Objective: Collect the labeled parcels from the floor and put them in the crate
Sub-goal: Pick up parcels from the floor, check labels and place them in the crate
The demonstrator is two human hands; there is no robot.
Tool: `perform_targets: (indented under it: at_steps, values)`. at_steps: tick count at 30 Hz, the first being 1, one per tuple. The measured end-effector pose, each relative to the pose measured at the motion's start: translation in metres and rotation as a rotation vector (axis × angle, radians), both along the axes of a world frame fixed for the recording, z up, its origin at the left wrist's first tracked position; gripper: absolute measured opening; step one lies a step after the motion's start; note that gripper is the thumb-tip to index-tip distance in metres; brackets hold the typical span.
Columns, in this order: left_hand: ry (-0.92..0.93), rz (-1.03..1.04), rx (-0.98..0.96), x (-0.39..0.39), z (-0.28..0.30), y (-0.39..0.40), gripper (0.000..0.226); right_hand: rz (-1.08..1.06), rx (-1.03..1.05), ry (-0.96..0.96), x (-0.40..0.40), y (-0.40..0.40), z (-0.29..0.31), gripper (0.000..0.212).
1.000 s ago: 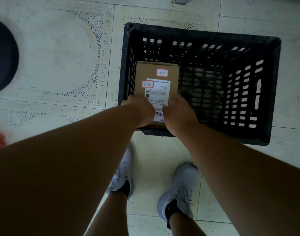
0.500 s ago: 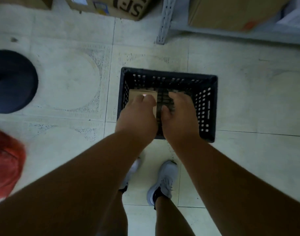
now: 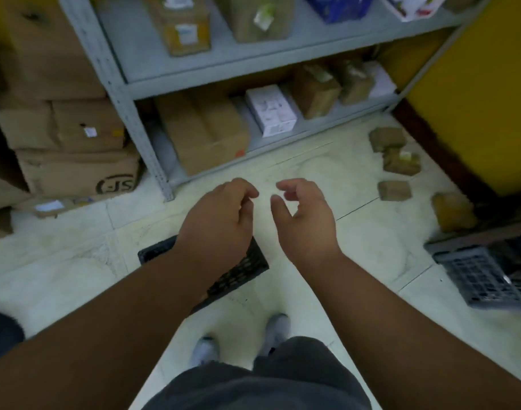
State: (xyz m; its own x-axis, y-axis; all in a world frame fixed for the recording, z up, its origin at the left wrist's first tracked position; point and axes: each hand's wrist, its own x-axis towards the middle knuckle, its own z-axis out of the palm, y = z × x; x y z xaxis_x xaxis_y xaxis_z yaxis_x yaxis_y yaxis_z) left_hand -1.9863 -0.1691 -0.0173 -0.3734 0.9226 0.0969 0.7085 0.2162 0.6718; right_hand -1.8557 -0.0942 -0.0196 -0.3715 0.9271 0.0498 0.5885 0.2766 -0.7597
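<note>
Crate (image 3: 247, 269), black plastic lattice, sits on the pale tiled floor (image 3: 76, 261), mostly hidden under the left hand (image 3: 221, 220). Left and right hand (image 3: 305, 220) hover empty, fingers loosely curled; boxy brown parcels (image 3: 394, 190) lie far right.

Black plastic lattice crate (image 3: 247, 264); brown cardboard parcels (image 3: 394, 190); glossy tiled floor (image 3: 357, 232).

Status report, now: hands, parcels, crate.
Left hand and right hand both empty, fingers loosely curled. Four brown parcels on floor, ahead right. Black crate below left hand. Path clear.
</note>
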Motion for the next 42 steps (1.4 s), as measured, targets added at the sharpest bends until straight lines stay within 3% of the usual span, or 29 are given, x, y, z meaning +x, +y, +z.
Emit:
perform_targets:
  at_steps: [7, 16, 29, 37, 42]
  values:
    - [0.106, -0.300, 0.030, 0.085, 0.062, 0.110, 0.022, -0.237, 0.108, 0.148, 0.100, 0.072, 0.058, 0.017]
    - [0.060, -0.400, 0.151, 0.247, 0.102, 0.299, 0.020, -0.401, 0.254, 0.094, 0.261, 0.230, 0.113, 0.023]
    - [0.034, -0.598, 0.146, 0.311, 0.090, 0.543, 0.017, -0.595, 0.134, 0.161, 0.317, 0.460, 0.095, 0.012]
    - [-0.034, -0.816, 0.177, 0.380, 0.112, 0.699, 0.020, -0.836, 0.181, 0.160, 0.390, 0.573, 0.111, 0.016]
    - [-0.030, -0.900, 0.141, 0.453, 0.098, 0.770, 0.021, -0.899, 0.194, 0.174, 0.460, 0.630, 0.100, 0.018]
